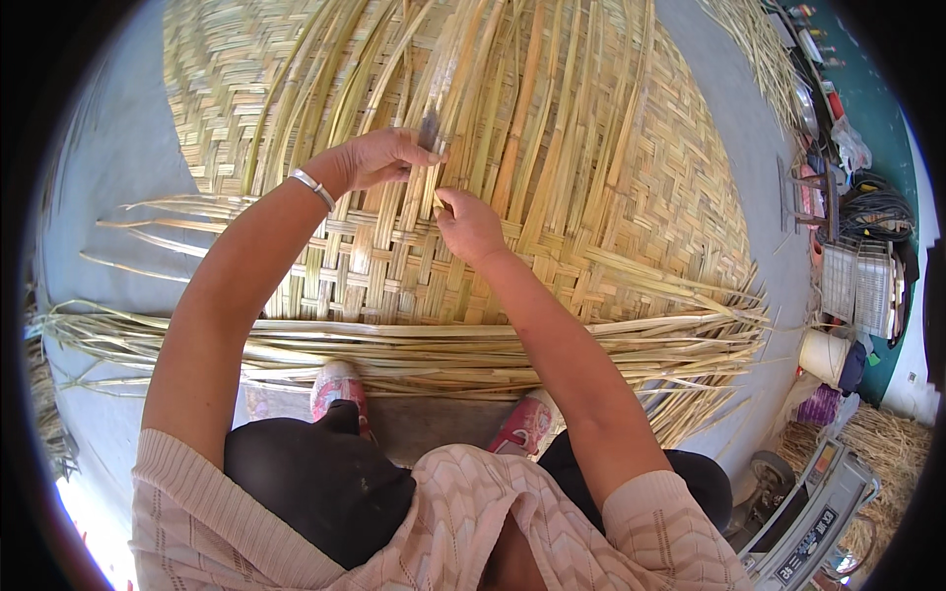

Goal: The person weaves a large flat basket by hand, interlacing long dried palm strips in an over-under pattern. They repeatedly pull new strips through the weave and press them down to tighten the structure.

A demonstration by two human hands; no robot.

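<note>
A large woven reed mat (680,217) spreads before me, with its herringbone weave at the far part and both sides. Long loose reed strips (532,118) lie lengthwise over its middle. My left hand (384,158), with a silver bracelet (313,187) on the wrist, is closed on a strip that blurs as it runs away from me. A dark blurred patch shows beside its thumb; I cannot tell what it is. Just nearer and to the right, my right hand (470,227) pinches a strip at the checkered weave (365,271). The fingertips are partly hidden.
A bundle of crosswise reed strips (414,350) lies along the mat's near edge, against my shoes (340,389). Strip ends stick out at the left. On the right are a white bucket (823,357), coiled black cable (875,212), straw (892,453) and a small vehicle (813,517).
</note>
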